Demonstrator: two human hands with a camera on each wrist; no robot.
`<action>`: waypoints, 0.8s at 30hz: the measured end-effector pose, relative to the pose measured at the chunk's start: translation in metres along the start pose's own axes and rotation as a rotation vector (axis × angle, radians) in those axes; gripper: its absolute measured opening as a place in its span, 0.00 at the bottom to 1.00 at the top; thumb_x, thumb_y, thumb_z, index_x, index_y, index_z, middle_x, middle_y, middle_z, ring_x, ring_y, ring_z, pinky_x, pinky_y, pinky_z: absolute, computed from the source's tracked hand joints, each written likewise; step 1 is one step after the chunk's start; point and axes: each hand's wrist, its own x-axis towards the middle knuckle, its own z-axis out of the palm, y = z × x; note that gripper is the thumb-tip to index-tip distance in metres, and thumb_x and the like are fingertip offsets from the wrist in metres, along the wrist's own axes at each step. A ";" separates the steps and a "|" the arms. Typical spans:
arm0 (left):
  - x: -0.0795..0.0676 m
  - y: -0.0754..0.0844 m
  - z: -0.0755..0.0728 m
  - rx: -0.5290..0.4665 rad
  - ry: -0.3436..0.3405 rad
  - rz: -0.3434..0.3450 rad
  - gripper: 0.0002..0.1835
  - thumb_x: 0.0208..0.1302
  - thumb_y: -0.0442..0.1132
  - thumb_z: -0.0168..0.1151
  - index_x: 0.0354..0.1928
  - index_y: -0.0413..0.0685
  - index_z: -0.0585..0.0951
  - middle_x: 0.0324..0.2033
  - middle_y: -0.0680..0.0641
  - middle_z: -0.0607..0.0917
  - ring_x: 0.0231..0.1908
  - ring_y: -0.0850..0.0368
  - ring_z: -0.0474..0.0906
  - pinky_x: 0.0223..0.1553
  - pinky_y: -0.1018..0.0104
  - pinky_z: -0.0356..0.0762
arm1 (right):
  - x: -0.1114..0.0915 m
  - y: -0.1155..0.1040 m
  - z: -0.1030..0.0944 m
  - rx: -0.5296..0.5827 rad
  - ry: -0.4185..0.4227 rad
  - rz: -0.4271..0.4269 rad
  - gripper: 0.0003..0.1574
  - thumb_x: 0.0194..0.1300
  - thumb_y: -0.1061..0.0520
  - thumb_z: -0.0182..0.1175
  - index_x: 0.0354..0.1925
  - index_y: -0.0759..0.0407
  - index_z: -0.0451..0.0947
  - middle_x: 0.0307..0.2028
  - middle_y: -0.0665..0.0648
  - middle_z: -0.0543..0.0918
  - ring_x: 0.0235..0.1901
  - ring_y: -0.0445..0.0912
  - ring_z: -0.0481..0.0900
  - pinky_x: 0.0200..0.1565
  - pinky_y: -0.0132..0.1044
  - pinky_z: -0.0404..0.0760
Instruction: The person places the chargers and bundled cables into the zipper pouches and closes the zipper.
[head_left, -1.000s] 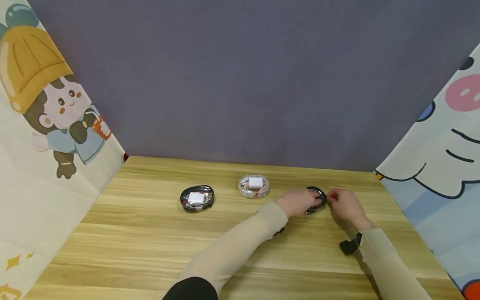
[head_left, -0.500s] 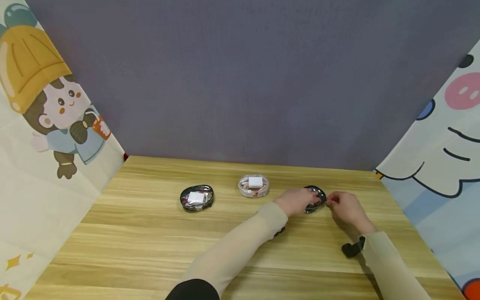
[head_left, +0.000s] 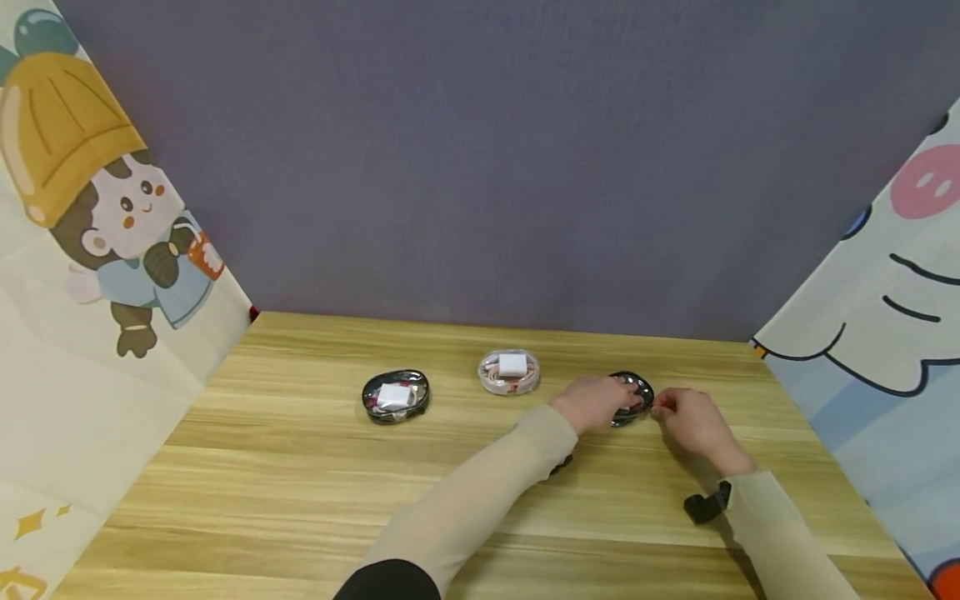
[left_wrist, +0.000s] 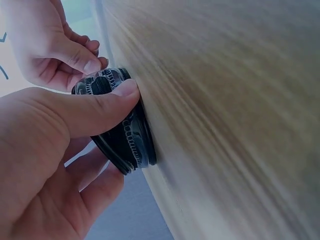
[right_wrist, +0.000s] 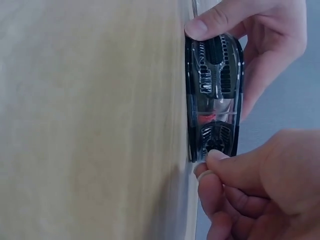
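Observation:
On the right of the table, in the head view, lies a small oval zippered pouch (head_left: 632,408) with clear faces and black trim. My left hand (head_left: 596,402) grips it from the left, its thumb on the zippered side in the left wrist view. At the pouch's right end is my right hand (head_left: 693,421). In the right wrist view its thumb and forefinger pinch at the zipper (right_wrist: 216,132); the pull itself is mostly hidden under them. Something reddish shows through the clear side of the pouch. Most of the pouch's top is covered by my left hand in the head view.
Another black-trimmed clear pouch (head_left: 395,397), holding a white charger block, lies left on the wooden table (head_left: 300,483). A clear oval case (head_left: 508,372) with a white block and coiled cable sits mid-back. A grey partition (head_left: 480,167) borders the table's far edge.
My right hand has shifted slightly toward me along the pouch's right end, still pinching. My left hand and the pouch stay nearly in place.

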 end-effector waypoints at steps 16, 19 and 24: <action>-0.004 0.005 0.001 -0.030 0.027 0.025 0.30 0.74 0.54 0.55 0.75 0.70 0.63 0.74 0.61 0.60 0.73 0.65 0.53 0.67 0.72 0.59 | -0.007 0.000 -0.005 0.006 0.039 -0.031 0.05 0.67 0.63 0.61 0.35 0.61 0.84 0.29 0.53 0.84 0.26 0.45 0.77 0.29 0.43 0.74; -0.009 0.004 -0.003 -0.072 0.059 0.060 0.25 0.74 0.52 0.56 0.71 0.68 0.70 0.70 0.61 0.68 0.69 0.66 0.62 0.65 0.72 0.63 | -0.008 -0.001 -0.005 -0.005 0.074 -0.034 0.06 0.67 0.62 0.61 0.35 0.61 0.84 0.29 0.54 0.85 0.27 0.46 0.78 0.30 0.43 0.75; -0.020 -0.003 -0.006 -0.222 0.123 0.105 0.16 0.74 0.47 0.57 0.60 0.64 0.82 0.56 0.62 0.82 0.56 0.68 0.75 0.57 0.73 0.71 | -0.010 -0.005 -0.006 -0.013 0.136 -0.040 0.06 0.67 0.61 0.61 0.35 0.63 0.84 0.28 0.55 0.84 0.24 0.44 0.75 0.28 0.42 0.73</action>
